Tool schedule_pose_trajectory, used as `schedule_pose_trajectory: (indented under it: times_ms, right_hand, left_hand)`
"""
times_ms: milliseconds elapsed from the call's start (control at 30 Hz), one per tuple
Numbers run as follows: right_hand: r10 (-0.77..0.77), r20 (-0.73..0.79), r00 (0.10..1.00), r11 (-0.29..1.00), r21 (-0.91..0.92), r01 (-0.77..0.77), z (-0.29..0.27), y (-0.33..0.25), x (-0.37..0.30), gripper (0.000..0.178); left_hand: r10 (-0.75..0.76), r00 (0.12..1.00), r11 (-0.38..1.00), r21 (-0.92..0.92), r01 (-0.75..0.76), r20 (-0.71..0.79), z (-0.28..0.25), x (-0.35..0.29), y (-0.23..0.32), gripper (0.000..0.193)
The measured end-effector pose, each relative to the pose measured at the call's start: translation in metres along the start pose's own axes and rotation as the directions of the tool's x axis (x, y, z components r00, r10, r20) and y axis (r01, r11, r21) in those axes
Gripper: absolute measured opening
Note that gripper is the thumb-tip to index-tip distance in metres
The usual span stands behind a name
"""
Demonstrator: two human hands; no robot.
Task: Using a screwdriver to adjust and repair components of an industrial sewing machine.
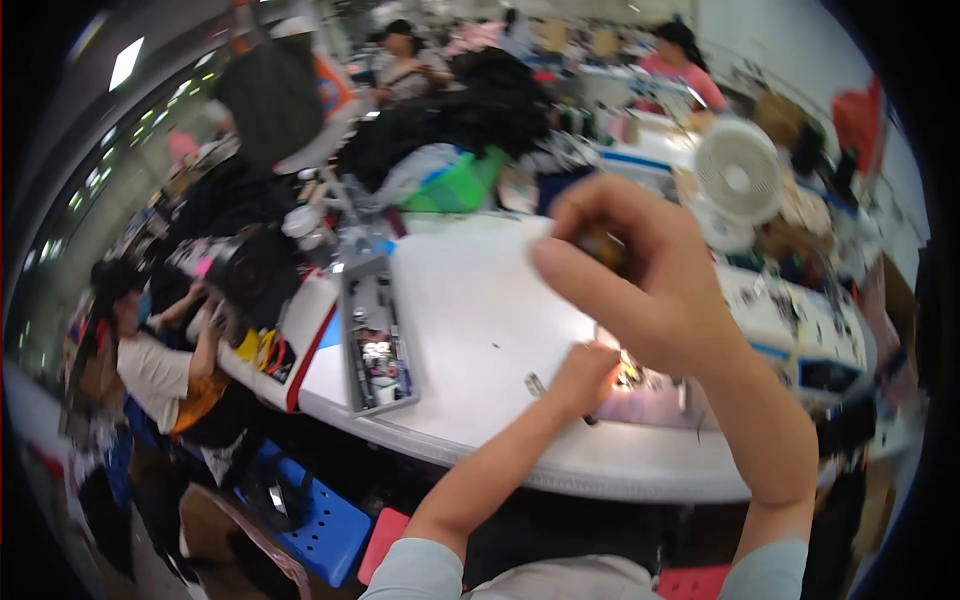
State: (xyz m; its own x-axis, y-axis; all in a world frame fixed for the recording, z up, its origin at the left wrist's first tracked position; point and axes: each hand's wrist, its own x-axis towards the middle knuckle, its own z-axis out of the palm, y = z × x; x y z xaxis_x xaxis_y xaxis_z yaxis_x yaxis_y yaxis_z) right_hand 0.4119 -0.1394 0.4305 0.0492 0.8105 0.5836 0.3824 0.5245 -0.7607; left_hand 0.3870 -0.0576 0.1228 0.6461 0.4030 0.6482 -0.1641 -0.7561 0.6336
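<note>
My right hand (645, 275) is raised over the right part of the white table (460, 300), blurred, with its fingers curled and the thumb bent towards them. Something small and brownish-gold (605, 245) shows in the hollow of this hand; its kind is unclear. Below it, my left hand (585, 378) rests low at a brightly lit metal spot (630, 375) of what looks like a sewing machine bed. Its fingers are bent together, and what they hold, if anything, cannot be made out. A small metal piece (535, 384) lies beside my left wrist.
On the table's left side sits a grey tray (352, 345) of small tools and parts. Green and black cloth (455, 185) is heaped beyond it. A white fan (737, 172) stands at the right back. A co-worker (150, 350) handles dark cloth at left, near a blue stool (310, 515).
</note>
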Motion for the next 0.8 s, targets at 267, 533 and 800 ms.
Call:
schedule_pose_trajectory:
  times_ms: [267,533,800]
  right_hand:
    - [-0.026,-0.113,0.993,0.995,0.093,0.036,0.016,0.012,-0.012,0.038]
    - [0.097,-0.258,0.961,0.939,0.344,-0.003,-0.01,0.044,0.009,0.031]
    - [0.106,-0.332,0.937,0.981,0.19,-0.044,-0.009,0.06,0.014,0.033]
  left_hand:
    - [0.007,0.995,0.963,0.266,-0.033,0.096,0.001,-0.006,0.003,0.011]
    - [-0.05,0.995,0.979,0.199,0.032,0.085,-0.002,-0.003,0.006,0.013]
    - [-0.08,0.996,0.992,0.096,0.076,0.04,-0.002,-0.004,0.008,0.013]
